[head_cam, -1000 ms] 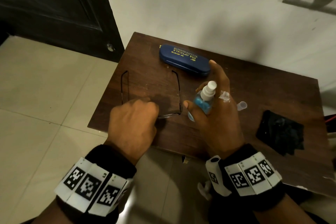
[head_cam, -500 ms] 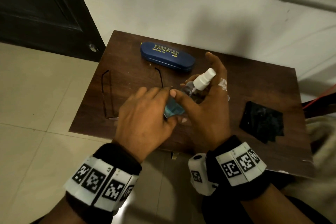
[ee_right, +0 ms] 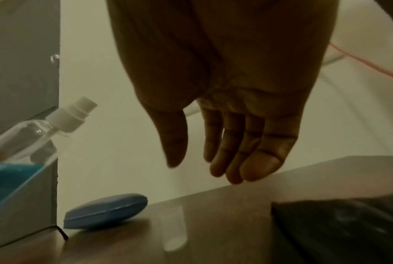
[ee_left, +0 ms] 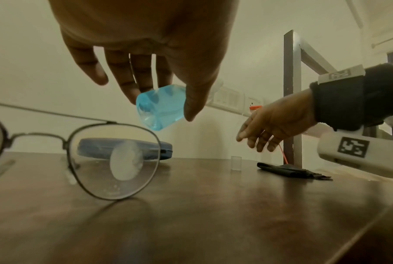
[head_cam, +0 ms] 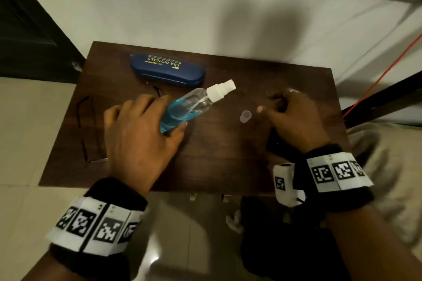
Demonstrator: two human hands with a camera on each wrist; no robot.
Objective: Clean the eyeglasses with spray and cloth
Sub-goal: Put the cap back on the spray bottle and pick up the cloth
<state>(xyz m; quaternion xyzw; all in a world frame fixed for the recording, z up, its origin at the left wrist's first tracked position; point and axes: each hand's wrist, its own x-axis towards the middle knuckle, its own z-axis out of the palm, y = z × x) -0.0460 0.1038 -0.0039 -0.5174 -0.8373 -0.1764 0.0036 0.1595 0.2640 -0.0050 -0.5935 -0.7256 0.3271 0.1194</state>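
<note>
My left hand [head_cam: 172, 113] grips a clear spray bottle [head_cam: 201, 100] of blue liquid and holds it tilted above the table, white nozzle pointing up and to the right. The thin-framed eyeglasses [ee_left: 114, 160] stand on the table [head_cam: 228, 155] to the left of that hand, temples unfolded, with a wet patch on one lens. My right hand [head_cam: 269, 105] hovers with relaxed fingers and holds nothing. It hangs over the black cloth [ee_left: 292, 172], which it mostly hides in the head view. The bottle's small clear cap [head_cam: 245, 116] stands just left of its thumb.
A blue eyeglass case [head_cam: 166, 68] lies at the back of the table near the wall. The table's right and front edges are close to my right wrist. A dark door [head_cam: 27, 18] stands at the left, tiled floor below.
The spray bottle passed from my right hand to my left. The left hand left the eyeglasses. The right hand moved right, over the cloth.
</note>
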